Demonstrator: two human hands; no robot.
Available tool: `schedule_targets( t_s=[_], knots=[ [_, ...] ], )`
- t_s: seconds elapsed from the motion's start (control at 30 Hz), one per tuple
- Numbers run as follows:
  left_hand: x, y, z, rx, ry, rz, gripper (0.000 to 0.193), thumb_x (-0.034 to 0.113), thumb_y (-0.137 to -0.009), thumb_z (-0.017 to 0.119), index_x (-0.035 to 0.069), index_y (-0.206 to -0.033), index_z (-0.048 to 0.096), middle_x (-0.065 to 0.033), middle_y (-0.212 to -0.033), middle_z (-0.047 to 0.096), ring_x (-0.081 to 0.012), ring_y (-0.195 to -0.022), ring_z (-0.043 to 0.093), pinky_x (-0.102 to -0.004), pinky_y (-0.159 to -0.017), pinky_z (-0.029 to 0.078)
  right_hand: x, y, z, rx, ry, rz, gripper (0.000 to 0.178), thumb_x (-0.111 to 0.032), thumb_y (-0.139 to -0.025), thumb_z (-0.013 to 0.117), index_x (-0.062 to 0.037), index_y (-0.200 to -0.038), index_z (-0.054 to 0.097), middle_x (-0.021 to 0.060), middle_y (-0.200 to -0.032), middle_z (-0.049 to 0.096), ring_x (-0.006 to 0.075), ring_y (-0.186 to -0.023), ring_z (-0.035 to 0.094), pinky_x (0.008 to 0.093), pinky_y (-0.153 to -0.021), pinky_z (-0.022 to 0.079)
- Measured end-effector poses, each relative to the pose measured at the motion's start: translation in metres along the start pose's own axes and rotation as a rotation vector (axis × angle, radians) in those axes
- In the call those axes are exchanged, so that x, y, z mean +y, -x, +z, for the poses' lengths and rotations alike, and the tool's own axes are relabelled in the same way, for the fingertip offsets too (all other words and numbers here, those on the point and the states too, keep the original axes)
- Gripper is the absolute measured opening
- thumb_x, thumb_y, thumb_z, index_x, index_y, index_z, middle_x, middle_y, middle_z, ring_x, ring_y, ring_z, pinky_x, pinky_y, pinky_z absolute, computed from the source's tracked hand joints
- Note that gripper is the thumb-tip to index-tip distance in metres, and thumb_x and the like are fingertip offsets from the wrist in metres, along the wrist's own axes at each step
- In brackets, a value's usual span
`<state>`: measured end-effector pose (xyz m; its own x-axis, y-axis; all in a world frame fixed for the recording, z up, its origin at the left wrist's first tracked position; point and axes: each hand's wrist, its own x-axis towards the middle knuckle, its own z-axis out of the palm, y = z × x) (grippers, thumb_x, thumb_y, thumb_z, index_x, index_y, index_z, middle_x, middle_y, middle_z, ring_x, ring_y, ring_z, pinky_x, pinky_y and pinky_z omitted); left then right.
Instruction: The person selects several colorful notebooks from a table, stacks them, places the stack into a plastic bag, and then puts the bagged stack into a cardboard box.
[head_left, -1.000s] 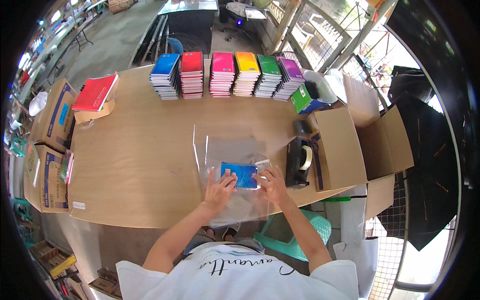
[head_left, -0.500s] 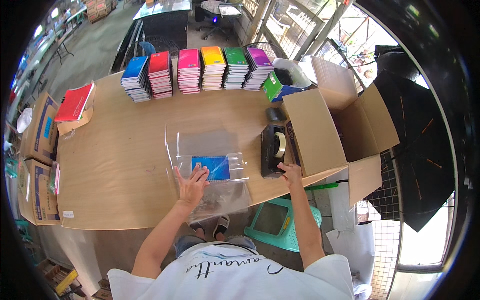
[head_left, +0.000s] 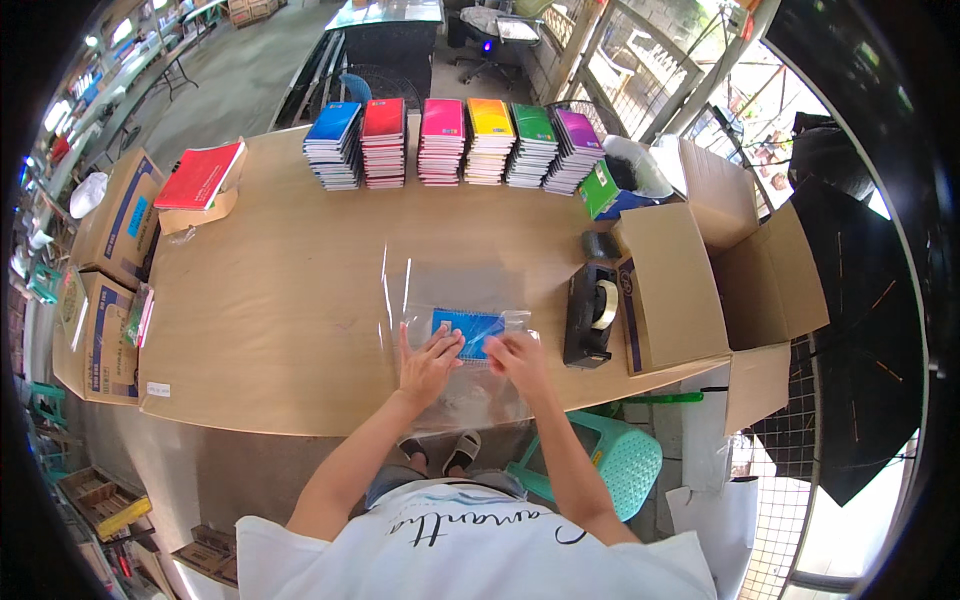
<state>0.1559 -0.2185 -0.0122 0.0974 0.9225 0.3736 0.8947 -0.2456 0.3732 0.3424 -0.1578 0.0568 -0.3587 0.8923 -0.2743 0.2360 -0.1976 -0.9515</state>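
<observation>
A small blue spiral notebook (head_left: 480, 322) lies on the table under clear plastic film (head_left: 455, 278), whose folded edges catch the light around it. My left hand (head_left: 428, 362) rests flat on the notebook's left part, thumb and fingers spread. At the notebook's right end, my right hand (head_left: 518, 362) is closed in a pinch over the film. Whatever sits between its fingertips is too small to make out. To the right of that hand stands a black tape dispenser (head_left: 590, 318) with a roll of clear tape (head_left: 605, 303).
Stacks of notebooks line the far edge, among them blue (head_left: 333, 145), pink (head_left: 441, 143) and purple (head_left: 574, 150). An open carton (head_left: 672, 290) flanks the dispenser. Red notebooks (head_left: 200, 175) lie at the far left, near cartons (head_left: 108, 335). A green stool (head_left: 625, 465) stands below the table edge.
My right hand has left the tape dispenser and come left to the notebook's right end. My left hand stays on the notebook. The whole view has shifted.
</observation>
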Motion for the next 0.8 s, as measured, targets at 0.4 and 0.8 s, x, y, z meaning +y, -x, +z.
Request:
schedule_targets(
  t_s=[0.4, 0.8],
  knots=[
    [0.007, -0.011, -0.022, -0.114, -0.012, 0.012, 0.051, 0.036, -0.080, 0.066, 0.020, -0.127, 0.054, -0.0030, -0.125, 0.053, -0.0210, -0.121, 0.047, -0.0663, -0.105, 0.009, 0.035, -0.029, -0.015, 0.099, 1.196, 0.273, 0.075, -0.073, -0.070, 0.058, -0.0003, -0.088, 0.069, 0.0224, -0.088, 0.067, 0.0367, -0.088, 0.065, 0.0457, -0.074, 0.050],
    [0.043, 0.037, 0.025, -0.101, 1.796, -1.342, 0.051, 0.006, -0.079, 0.065, 0.003, -0.125, 0.044, -0.0126, -0.113, 0.051, -0.0248, -0.104, 0.054, -0.0376, -0.090, 0.045, -0.005, -0.090, 0.010, 0.050, 1.363, -0.457, 0.082, -0.062, -0.070, 0.066, 0.0001, -0.122, 0.049, 0.0215, -0.126, 0.051, 0.0342, -0.115, 0.052, 0.0420, -0.094, 0.043]
  ],
)
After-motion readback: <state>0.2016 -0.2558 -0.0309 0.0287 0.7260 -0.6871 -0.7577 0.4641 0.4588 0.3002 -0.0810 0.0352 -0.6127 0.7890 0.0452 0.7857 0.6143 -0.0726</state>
